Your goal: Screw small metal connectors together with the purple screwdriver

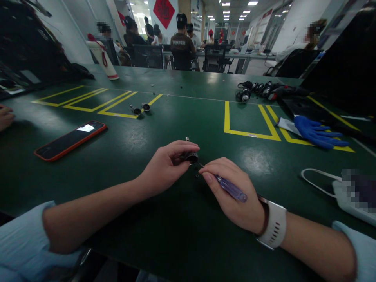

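In the middle of the green table, my left hand (167, 168) is closed around a small dark round metal part (192, 157) with a thin stem sticking out at the top. Fingers hide much of that part. My right hand (235, 192) grips a screwdriver (232, 188) with a translucent purple handle. Its thin shaft points up and left, and the tip meets or nearly meets the part's lower right rim; I cannot tell which. Just below them a tiny dark ring-shaped piece (197, 176) lies on the table.
Two similar metal parts (146, 107) lie by yellow tape at the back left. A phone (72, 140) rests at left, near another person's hand (5, 117). Rightward are a blue glove (319, 131), a white strapped object (352, 196) and dark camera-like gear (245, 94).
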Demonstrator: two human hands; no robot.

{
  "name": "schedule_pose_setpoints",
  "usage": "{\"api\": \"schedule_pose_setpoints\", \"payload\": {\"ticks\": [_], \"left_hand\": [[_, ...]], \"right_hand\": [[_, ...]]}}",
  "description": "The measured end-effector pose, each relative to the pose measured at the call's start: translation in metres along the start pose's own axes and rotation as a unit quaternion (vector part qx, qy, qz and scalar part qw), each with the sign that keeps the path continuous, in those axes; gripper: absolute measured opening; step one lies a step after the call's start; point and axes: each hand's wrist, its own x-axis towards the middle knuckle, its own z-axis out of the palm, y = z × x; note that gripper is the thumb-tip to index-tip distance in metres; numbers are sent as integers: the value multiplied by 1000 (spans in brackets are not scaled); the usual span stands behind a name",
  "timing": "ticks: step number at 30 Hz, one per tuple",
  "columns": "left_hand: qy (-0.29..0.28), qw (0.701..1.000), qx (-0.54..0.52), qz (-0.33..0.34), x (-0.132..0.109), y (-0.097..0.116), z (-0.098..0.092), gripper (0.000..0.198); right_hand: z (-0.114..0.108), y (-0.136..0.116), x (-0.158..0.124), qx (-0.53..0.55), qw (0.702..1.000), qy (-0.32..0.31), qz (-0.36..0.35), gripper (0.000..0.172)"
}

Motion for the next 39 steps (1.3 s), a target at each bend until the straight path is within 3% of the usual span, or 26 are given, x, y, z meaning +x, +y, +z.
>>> {"api": "schedule_pose_setpoints", "payload": {"ticks": [6, 14, 39], "left_hand": [[4, 1000, 19, 22, 0, -3, 2, 29], [19, 997, -46, -50, 1, 3, 0, 31], [61, 988, -102, -96, 2, 4, 3, 23]], "right_hand": [[1, -1, 0, 5, 1000, 7, 15, 13], [1, 1, 0, 28, 1000, -3, 0, 15], [4, 0, -4, 11, 999, -24, -38, 13]]}}
